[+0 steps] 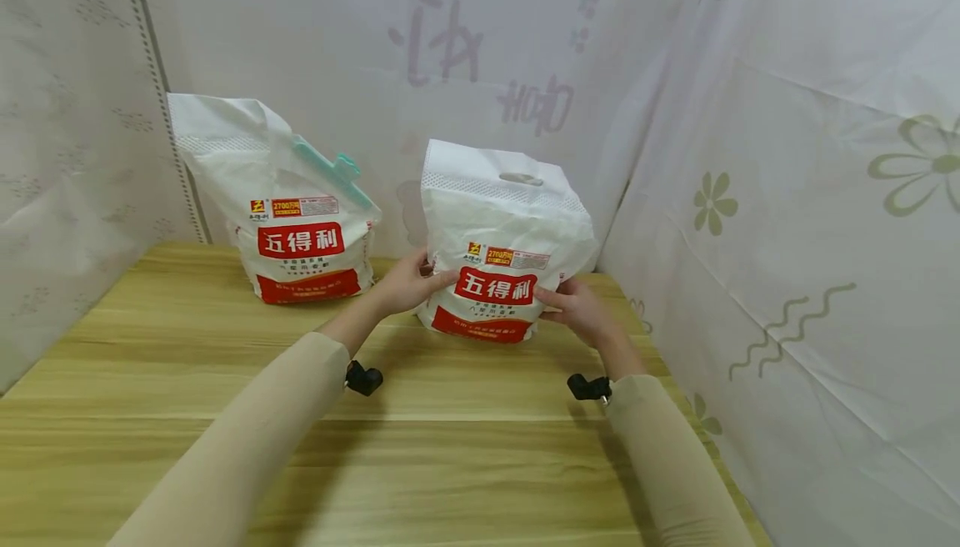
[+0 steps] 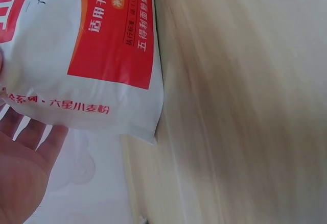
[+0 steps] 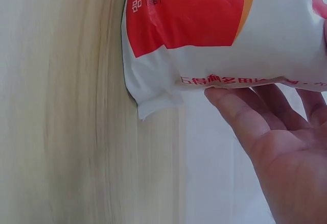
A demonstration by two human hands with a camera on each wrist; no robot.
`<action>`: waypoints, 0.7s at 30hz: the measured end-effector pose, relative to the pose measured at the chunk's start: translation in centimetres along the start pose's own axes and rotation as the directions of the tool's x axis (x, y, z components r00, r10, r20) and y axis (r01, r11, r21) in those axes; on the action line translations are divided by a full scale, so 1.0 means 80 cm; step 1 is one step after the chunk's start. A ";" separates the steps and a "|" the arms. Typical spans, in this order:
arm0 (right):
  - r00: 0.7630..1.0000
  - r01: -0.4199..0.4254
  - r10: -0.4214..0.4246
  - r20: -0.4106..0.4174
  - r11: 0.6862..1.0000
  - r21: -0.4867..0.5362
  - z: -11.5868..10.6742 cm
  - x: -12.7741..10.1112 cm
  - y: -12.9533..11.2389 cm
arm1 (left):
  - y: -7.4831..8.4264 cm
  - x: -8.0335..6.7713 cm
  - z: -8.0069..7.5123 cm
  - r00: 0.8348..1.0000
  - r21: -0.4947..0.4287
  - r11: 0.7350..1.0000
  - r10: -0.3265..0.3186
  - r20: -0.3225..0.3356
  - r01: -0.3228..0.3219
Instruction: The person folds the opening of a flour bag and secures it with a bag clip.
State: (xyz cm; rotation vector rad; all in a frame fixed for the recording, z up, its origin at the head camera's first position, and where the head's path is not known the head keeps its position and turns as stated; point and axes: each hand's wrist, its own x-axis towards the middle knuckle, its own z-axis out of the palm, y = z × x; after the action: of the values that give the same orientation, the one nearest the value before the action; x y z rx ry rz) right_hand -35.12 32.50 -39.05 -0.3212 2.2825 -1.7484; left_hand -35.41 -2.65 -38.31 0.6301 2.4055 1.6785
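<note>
A white flour bag [image 1: 501, 218] with red printed panels and a cut-out handle at its top stands toward the back of the table, leaning a little to the right. My left hand [image 1: 405, 284] grips its left side, thumb on the front and fingers round behind. On the opposite side my right hand [image 1: 585, 311] holds it the same way. In the left wrist view the fingers [image 2: 50, 145] reach behind the printed side edge of the bag [image 2: 117, 45]. The right wrist view shows fingers [image 3: 237, 112] against the bag's side, close to its lower corner.
A second flour bag [image 1: 292, 188] stands at the back left, its top slanted and closed with a teal clip [image 1: 337, 173]. Patterned white curtains [image 1: 787, 197] hang behind and beside the wooden table [image 1: 450, 464]. Black wrist cameras [image 1: 363, 378] sit at both wrists.
</note>
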 end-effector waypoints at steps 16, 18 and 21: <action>0.996 0.025 -0.025 0.081 1.000 0.001 0.049 0.004 -0.009 | -0.011 -0.054 -0.037 0.999 0.067 0.998 0.002 -0.053 0.002; 0.995 0.034 -0.035 0.094 0.999 0.009 0.056 0.005 -0.011 | -0.013 -0.061 -0.041 0.998 0.085 0.996 -0.008 -0.063 0.014; 0.992 0.046 -0.046 0.118 0.999 0.003 0.064 0.006 -0.015 | -0.014 -0.073 -0.048 0.996 0.114 0.993 -0.022 -0.081 0.031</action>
State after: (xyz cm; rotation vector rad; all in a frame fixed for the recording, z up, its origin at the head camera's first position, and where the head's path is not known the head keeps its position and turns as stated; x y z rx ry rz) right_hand -33.88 27.34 -39.24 -0.4679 2.2085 -1.7026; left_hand -31.78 -8.71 -38.65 0.5538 2.5693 1.5928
